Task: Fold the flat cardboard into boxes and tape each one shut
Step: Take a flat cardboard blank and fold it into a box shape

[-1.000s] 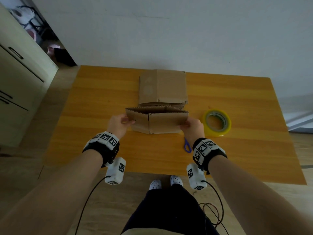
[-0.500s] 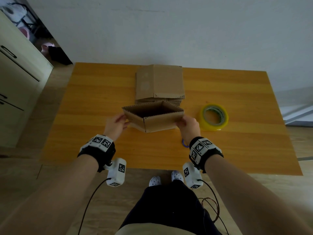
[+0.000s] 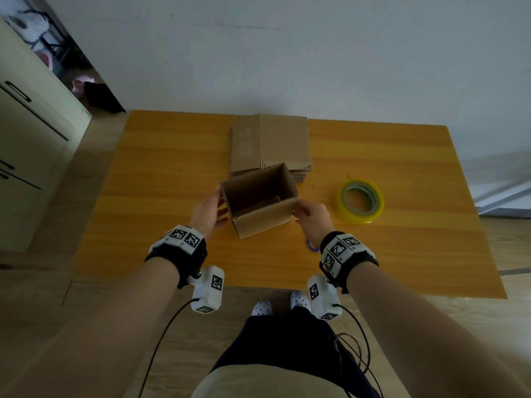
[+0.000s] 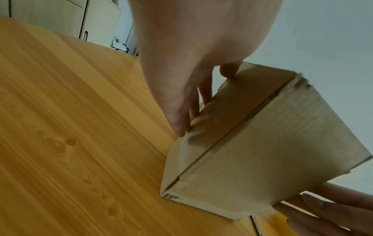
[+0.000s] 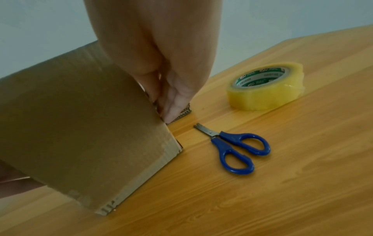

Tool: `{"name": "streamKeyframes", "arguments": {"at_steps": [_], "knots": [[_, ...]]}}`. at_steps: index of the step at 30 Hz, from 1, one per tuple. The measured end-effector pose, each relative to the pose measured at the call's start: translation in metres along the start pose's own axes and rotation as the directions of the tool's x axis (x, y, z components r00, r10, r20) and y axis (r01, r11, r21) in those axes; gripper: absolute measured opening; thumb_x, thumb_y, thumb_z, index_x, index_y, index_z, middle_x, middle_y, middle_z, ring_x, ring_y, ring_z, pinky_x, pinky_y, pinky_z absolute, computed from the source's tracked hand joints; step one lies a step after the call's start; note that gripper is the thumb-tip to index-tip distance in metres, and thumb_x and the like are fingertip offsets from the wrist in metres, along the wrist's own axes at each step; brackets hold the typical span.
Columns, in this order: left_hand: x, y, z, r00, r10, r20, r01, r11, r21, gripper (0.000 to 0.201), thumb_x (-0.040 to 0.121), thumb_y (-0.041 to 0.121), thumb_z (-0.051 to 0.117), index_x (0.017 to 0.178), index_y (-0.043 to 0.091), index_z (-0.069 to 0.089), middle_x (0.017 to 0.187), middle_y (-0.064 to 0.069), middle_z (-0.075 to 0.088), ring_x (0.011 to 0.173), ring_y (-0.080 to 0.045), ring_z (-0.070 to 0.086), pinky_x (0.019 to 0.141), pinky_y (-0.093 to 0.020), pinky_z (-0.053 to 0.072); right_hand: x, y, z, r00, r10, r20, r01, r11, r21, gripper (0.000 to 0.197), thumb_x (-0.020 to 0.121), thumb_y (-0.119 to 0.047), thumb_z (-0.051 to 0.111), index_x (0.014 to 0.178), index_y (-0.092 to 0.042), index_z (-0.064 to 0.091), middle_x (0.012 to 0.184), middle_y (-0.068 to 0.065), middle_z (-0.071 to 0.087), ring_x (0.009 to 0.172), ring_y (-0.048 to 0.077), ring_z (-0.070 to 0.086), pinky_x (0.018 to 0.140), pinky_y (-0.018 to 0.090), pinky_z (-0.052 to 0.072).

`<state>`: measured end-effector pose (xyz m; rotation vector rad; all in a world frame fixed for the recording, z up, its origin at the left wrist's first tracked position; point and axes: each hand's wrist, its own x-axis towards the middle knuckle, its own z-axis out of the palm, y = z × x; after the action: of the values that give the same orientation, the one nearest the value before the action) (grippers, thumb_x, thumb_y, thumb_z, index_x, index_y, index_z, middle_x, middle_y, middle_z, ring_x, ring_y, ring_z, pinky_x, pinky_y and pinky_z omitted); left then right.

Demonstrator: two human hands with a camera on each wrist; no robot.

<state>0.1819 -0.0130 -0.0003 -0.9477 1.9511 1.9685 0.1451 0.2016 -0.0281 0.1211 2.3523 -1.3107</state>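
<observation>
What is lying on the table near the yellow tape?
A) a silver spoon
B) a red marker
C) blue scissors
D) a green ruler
C: the blue scissors lie flat on the table, just in front of the yellow tape roll.

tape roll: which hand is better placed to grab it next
Right. The tape roll lies on the table just right of the box, nearest the right hand; the left hand holds the box's other side.
</observation>
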Motion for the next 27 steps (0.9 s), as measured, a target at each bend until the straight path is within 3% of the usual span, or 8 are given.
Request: {"name": "streamKeyframes", "arguments": {"at_steps": [4,7,12,16,19,22,25,27], "knots": [[0.001,0.004,0.003,1.000,-0.011,0.006,0.011,1.000,-0.002,0.040,0.096,0.046,0.037,0.120,0.018,0.052,0.122,-0.005,0.058,0.109,-0.021,0.057,0.090,-0.039,0.050,-0.001,-0.004,-0.002,0.998,0.060,0.036,-0.063,0.993,0.097,0.038,0.095,0.003,0.035,0.120,-0.008,0.063,0.113,0.006,0.065,0.110,0.022,0.060,0.097,0.040,0.050],[-0.001,0.009,0.005,0.999,-0.035,0.017,0.035,0.999,-0.009,0.038,0.097,0.045,0.039,0.117,0.018,0.055,0.119,-0.006,0.059,0.110,-0.022,0.056,0.087,-0.037,0.049,-0.001,-0.008,-0.003,0.993,0.114,0.039,-0.119,0.971,0.205,0.029,0.100,-0.013,0.039,0.116,-0.008,0.063,0.109,0.006,0.064,0.106,0.022,0.062,0.091,0.036,0.052],[-0.001,0.013,0.008,0.999,-0.045,0.024,0.043,0.995,0.090,0.047,0.096,0.049,0.037,0.119,0.014,0.057,0.120,-0.009,0.060,0.111,-0.024,0.055,0.092,-0.044,0.049,-0.003,-0.019,-0.008,0.983,0.164,0.084,-0.182,0.927,0.327,0.034,0.101,-0.038,0.039,0.120,-0.016,0.057,0.107,0.004,0.062,0.095,0.018,0.062,0.083,0.029,0.053],[-0.002,0.017,0.009,0.998,-0.044,0.045,0.040,0.994,0.101,0.044,0.097,0.049,0.034,0.106,0.015,0.061,0.112,-0.011,0.064,0.104,-0.025,0.058,0.092,-0.046,0.049,-0.002,-0.023,-0.011,0.978,0.170,0.119,-0.200,0.928,0.316,0.048,0.099,-0.047,0.037,0.135,-0.016,0.049,0.114,0.003,0.058,0.100,0.020,0.061,0.089,0.035,0.053],[0.000,0.019,0.008,0.996,-0.071,0.045,0.069,0.997,0.045,0.049,0.095,0.052,0.038,0.115,0.014,0.060,0.115,-0.012,0.063,0.109,-0.027,0.057,0.094,-0.048,0.048,0.001,-0.020,-0.013,0.977,0.170,0.132,-0.202,0.935,0.293,0.055,0.097,-0.052,0.038,0.138,-0.016,0.046,0.128,0.004,0.057,0.112,0.019,0.056,0.094,0.037,0.050],[0.004,0.018,0.003,0.991,-0.115,0.075,0.117,0.993,-0.020,0.051,0.090,0.057,0.044,0.128,0.024,0.053,0.126,-0.008,0.058,0.117,-0.027,0.051,0.095,-0.054,0.046,0.004,-0.020,-0.015,0.973,0.172,0.156,-0.213,0.928,0.307,0.060,0.094,-0.054,0.042,0.141,-0.015,0.043,0.140,0.004,0.049,0.125,0.018,0.048,0.096,0.035,0.048],[0.009,0.012,-0.003,0.980,-0.157,0.123,0.164,0.985,-0.052,0.059,0.080,0.065,0.050,0.132,0.036,0.047,0.133,-0.003,0.053,0.121,-0.027,0.048,0.093,-0.058,0.045,0.007,-0.021,-0.017,0.962,0.176,0.209,-0.246,0.891,0.381,0.058,0.094,-0.053,0.045,0.140,-0.018,0.043,0.140,0.003,0.050,0.123,0.021,0.051,0.099,0.038,0.047],[0.009,0.012,-0.003,0.979,-0.155,0.134,0.166,0.983,-0.076,0.052,0.085,0.060,0.048,0.130,0.035,0.049,0.131,-0.002,0.054,0.120,-0.026,0.049,0.095,-0.058,0.043,0.008,-0.022,-0.019,0.958,0.173,0.226,-0.253,0.882,0.396,0.057,0.093,-0.054,0.046,0.140,-0.022,0.043,0.139,0.003,0.050,0.119,0.022,0.053,0.097,0.039,0.048]]}}
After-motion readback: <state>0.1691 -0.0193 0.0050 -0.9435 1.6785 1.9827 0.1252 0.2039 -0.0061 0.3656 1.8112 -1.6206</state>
